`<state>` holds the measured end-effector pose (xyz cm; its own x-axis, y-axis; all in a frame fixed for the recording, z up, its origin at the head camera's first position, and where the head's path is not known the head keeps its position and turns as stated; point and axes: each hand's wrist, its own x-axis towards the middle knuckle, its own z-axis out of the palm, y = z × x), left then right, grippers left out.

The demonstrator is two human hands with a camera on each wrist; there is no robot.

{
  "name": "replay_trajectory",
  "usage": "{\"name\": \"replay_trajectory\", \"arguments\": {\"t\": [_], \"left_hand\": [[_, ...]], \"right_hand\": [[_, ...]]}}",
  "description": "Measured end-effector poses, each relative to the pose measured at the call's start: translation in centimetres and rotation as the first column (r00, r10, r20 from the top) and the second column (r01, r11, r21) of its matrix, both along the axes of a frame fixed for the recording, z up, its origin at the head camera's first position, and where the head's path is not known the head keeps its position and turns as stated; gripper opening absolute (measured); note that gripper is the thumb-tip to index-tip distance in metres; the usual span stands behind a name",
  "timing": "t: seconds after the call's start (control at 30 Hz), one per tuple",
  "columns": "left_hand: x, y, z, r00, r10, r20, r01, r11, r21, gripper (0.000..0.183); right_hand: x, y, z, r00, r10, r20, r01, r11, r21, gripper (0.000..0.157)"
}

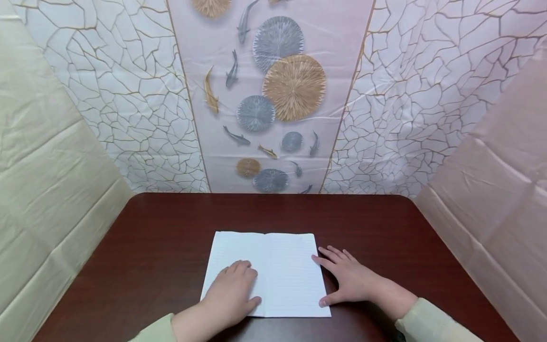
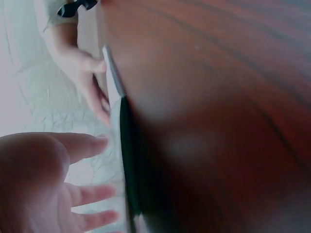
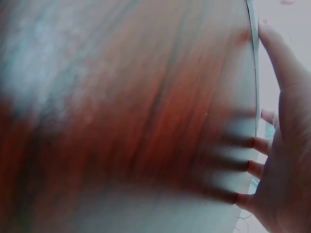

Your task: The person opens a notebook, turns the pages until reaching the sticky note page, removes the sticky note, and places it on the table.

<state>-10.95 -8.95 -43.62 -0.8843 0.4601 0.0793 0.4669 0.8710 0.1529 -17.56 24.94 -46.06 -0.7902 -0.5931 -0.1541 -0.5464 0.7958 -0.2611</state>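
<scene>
An open notebook (image 1: 292,270) with white lined pages lies flat on the dark wooden table, its fold running front to back. My left hand (image 1: 231,292) rests on the left page, fingers relaxed and thumb pointing toward the fold. At the right edge of the notebook my right hand (image 1: 352,278) is spread, with its thumb and index fingertip at the page edge and the other fingertips on the table. In the left wrist view the left fingers (image 2: 95,193) reach to the page, and the notebook's dark cover (image 2: 127,160) shows from the side.
The brown table (image 1: 149,251) extends around the notebook on all sides. Behind it hangs a patterned backdrop (image 1: 273,142) with fish and round motifs. Beige cloth walls (image 1: 51,190) stand along the left and right sides.
</scene>
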Motion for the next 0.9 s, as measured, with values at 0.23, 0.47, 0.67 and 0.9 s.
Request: {"name": "replay_trajectory", "arguments": {"t": [0.23, 0.47, 0.67, 0.9], "left_hand": [[-0.9, 1.7, -1.4, 0.991, -0.025, 0.134, 0.019, 0.999, 0.044, 0.072], [-1.0, 2.0, -1.5, 0.966, 0.005, 0.26, -0.003, 1.0, -0.011, 0.079], [-0.9, 1.9, -1.6, 0.96, 0.012, 0.279, -0.005, 1.0, -0.027, 0.079], [-1.0, 1.9, -1.6, 0.96, 0.007, 0.281, 0.002, 1.0, -0.031, 0.079]], "right_hand": [[0.0, 0.0, 0.0, 1.0, -0.006, -0.01, 0.006, 1.0, 0.013, 0.112], [0.2, -0.1, 0.1, 1.0, -0.007, -0.008, 0.007, 1.0, 0.015, 0.112], [0.1, -0.1, 0.1, 1.0, -0.004, -0.008, 0.004, 1.0, 0.016, 0.111], [0.2, 0.0, -0.1, 1.0, -0.001, -0.018, 0.002, 1.0, 0.022, 0.112]]}}
